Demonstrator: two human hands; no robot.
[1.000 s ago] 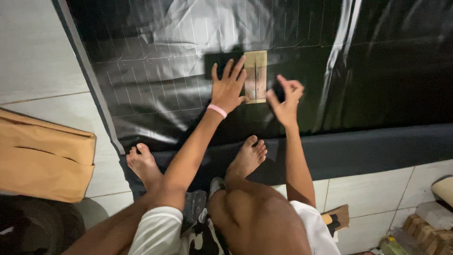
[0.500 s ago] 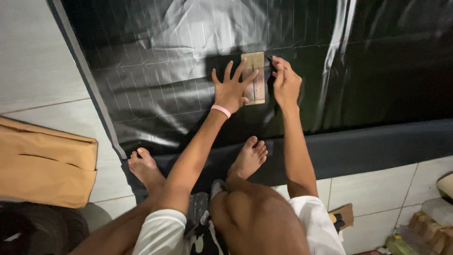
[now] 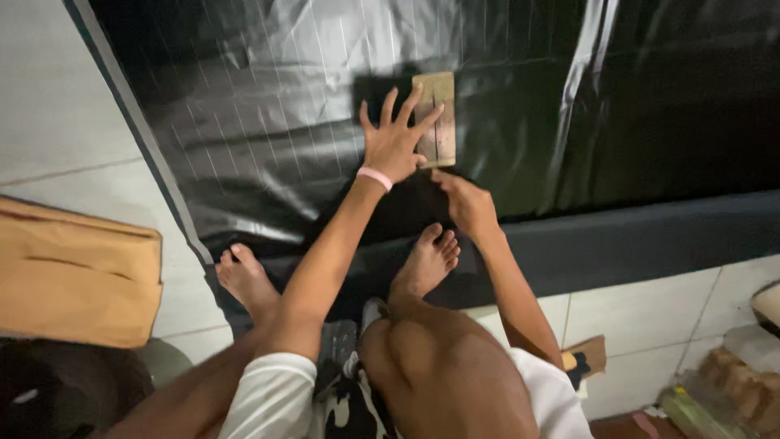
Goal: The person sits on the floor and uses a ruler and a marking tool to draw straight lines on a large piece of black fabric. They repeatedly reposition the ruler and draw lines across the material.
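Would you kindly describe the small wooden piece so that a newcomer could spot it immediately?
A large glossy black sheet covers the floor. Near its middle, the left hand lies spread flat, partly on a small pale wooden block. It is the only light, rectangular thing on the dark sheet.

A floor of pale square tiles (image 3: 57, 122) with thin grout lines is seen at the left and lower right, lit dimly and unevenly. A tan cardboard box (image 3: 77, 280) is laid flat on the tiles at the left, and a dark rounded object (image 3: 57, 390) is placed just below it. At the lower right corner, a cluttered pile of packages and bottles (image 3: 723, 382) is gathered on the tiles.
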